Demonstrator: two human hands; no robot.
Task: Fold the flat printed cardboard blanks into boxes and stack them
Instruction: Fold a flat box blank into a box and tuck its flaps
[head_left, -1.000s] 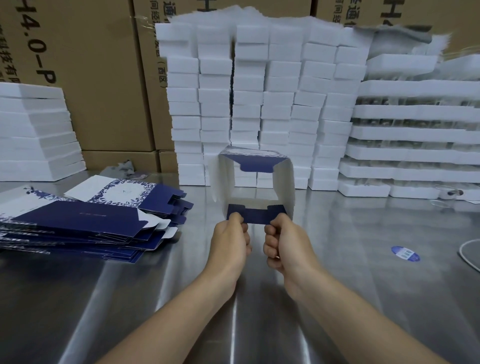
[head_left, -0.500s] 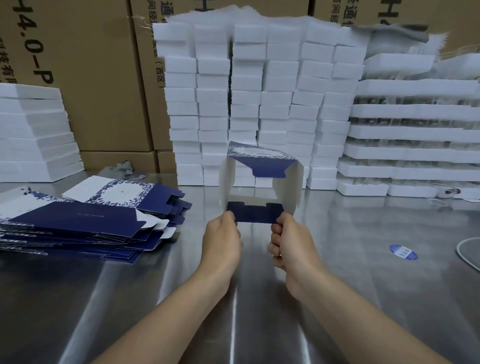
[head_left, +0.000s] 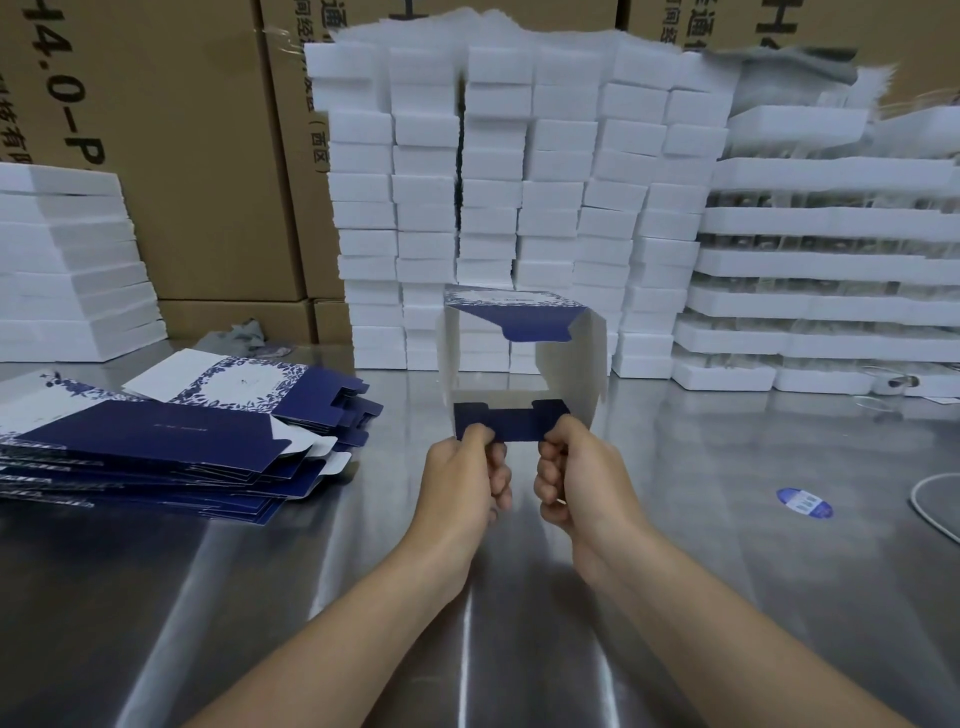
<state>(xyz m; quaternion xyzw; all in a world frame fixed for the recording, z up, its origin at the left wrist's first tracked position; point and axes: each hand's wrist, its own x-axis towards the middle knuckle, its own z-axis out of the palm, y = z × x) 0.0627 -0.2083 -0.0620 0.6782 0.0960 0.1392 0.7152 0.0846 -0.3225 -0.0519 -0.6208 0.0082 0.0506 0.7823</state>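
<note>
Head view: a half-opened navy-and-white printed cardboard box (head_left: 571, 364) stands as an open tube over the shiny steel surface (head_left: 701, 545), centre frame; can't tell if it touches down. The left hand (head_left: 462, 478) and right hand (head_left: 582, 473) each pinch one end of its near navy notched flap (head_left: 511, 423). My read: crease the flap on its score, pull both ends evenly and hold the tube square, or the lock tabs likely won't seat. A pile of flat navy-and-white blanks (head_left: 156, 441) lies left, well apart.
</note>
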